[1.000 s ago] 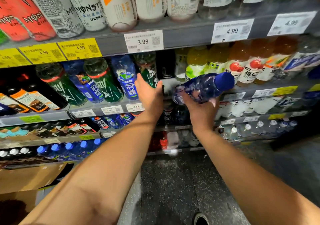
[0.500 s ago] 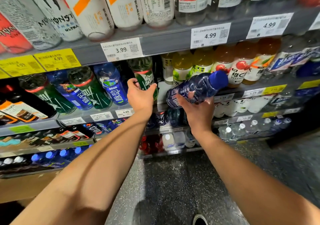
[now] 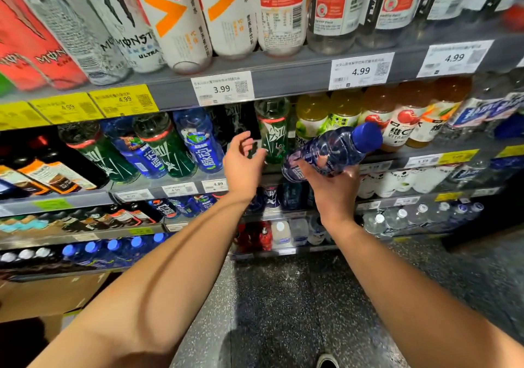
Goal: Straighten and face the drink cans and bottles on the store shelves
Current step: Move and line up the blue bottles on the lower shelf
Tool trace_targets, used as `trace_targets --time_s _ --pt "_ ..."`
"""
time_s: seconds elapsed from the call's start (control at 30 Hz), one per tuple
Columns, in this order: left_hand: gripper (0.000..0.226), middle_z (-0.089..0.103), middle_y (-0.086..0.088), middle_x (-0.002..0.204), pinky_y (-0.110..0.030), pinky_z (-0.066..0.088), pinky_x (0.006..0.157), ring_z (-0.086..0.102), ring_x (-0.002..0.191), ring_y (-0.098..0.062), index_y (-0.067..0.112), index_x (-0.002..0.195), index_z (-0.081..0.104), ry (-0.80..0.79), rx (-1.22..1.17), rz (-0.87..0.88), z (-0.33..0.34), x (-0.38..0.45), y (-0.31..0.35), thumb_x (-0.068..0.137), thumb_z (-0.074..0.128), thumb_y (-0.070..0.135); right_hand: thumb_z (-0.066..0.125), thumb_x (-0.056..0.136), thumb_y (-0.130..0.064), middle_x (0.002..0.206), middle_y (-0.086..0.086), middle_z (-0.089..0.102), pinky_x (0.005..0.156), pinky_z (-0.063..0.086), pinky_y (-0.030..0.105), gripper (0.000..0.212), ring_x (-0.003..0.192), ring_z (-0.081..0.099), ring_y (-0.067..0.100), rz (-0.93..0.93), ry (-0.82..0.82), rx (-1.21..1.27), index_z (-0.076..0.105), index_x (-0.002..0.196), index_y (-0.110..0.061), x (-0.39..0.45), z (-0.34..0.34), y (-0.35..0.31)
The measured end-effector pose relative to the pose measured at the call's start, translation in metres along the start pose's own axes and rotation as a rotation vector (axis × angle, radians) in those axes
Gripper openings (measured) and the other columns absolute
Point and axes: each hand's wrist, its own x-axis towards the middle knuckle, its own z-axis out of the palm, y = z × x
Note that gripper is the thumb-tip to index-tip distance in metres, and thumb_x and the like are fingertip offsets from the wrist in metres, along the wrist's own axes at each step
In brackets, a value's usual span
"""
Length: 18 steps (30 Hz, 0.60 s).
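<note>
Meanwhile, at the drinks shelving, I see the right hand (image 3: 333,186) gripping a dark blue bottle (image 3: 330,152) by its lower body, holding it tilted in the air with its blue cap (image 3: 367,136) pointing up and to the right, just in front of the second shelf's front edge (image 3: 397,159). My view shows the left hand (image 3: 242,163) empty, fingers loosely spread, hovering before a gap in that shelf's row, between a blue-labelled bottle (image 3: 202,146) and a green bottle (image 3: 272,132); whether it touches either, I cannot tell. Yellow and amber drinks (image 3: 377,112) stand farther right along the same shelf. White cans and bottles (image 3: 175,21) line the shelf above, over a 3.99 price tag (image 3: 222,88).
</note>
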Motion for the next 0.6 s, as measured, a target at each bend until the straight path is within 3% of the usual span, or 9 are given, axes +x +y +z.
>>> trace_targets --time_s 0.1,0.2,0.3,0.4,0.5,0.6 --pt "0.028 0.062 -0.011 0.095 -0.030 0.051 0.086 0.058 0.085 -0.020 0.005 0.109 0.063 0.282 0.067 0.051 -0.030 -0.008 -0.006 0.082 0.065 0.001 0.090 0.065 -0.032 0.095 -0.024 0.070 0.084 0.049 0.009 0.052 0.092 0.065 -0.007 -0.018 0.012 -0.009 0.057 0.101 -0.050 -0.007 0.010 -0.003" --pt "0.039 0.055 -0.017 0.113 -0.039 0.045 0.094 0.057 0.100 -0.030 0.000 0.116 0.057 0.434 0.139 0.014 -0.049 -0.008 -0.012 0.081 0.072 0.008 0.089 0.062 -0.039 0.095 -0.023 0.070 0.087 0.048 0.020 0.050 0.092 0.065 -0.006 0.023 0.001 -0.005 0.057 0.100 -0.042 -0.013 0.018 -0.005" --pt "0.064 0.050 -0.019 0.129 -0.033 0.039 0.102 0.052 0.117 -0.031 -0.003 0.132 0.046 0.389 0.164 -0.072 -0.066 0.004 -0.014 0.080 0.078 0.014 0.088 0.063 -0.043 0.098 -0.018 0.070 0.086 0.042 0.017 0.050 0.094 0.063 -0.008 0.019 -0.011 -0.038 0.059 0.103 -0.039 -0.022 0.031 -0.007" --pt "0.074 0.054 -0.019 0.131 -0.036 0.038 0.107 0.053 0.121 -0.029 -0.004 0.138 0.043 0.291 0.185 -0.096 -0.070 0.017 -0.015 0.078 0.081 0.018 0.088 0.067 -0.032 0.092 -0.025 0.070 0.080 0.045 0.006 0.044 0.088 0.063 -0.011 -0.014 -0.011 -0.055 0.060 0.092 -0.055 -0.028 0.040 -0.009" --pt "0.076 0.056 -0.019 0.128 -0.039 0.039 0.106 0.054 0.120 -0.031 -0.002 0.137 0.045 0.301 0.212 -0.086 -0.070 0.024 -0.015 0.075 0.082 0.022 0.088 0.066 -0.032 0.090 -0.020 0.071 0.082 0.046 0.008 0.041 0.090 0.066 -0.004 -0.015 -0.004 -0.051 0.060 0.092 -0.047 -0.032 0.045 -0.008" --pt "0.078 0.055 -0.016 0.125 -0.036 0.039 0.098 0.052 0.115 -0.030 0.005 0.137 0.048 0.306 0.289 -0.110 -0.071 0.029 -0.014 0.073 0.082 0.034 0.088 0.067 -0.031 0.091 -0.025 0.069 0.077 0.041 0.000 0.043 0.088 0.063 -0.010 -0.021 0.003 -0.060 0.056 0.095 -0.039 -0.035 0.048 -0.009"
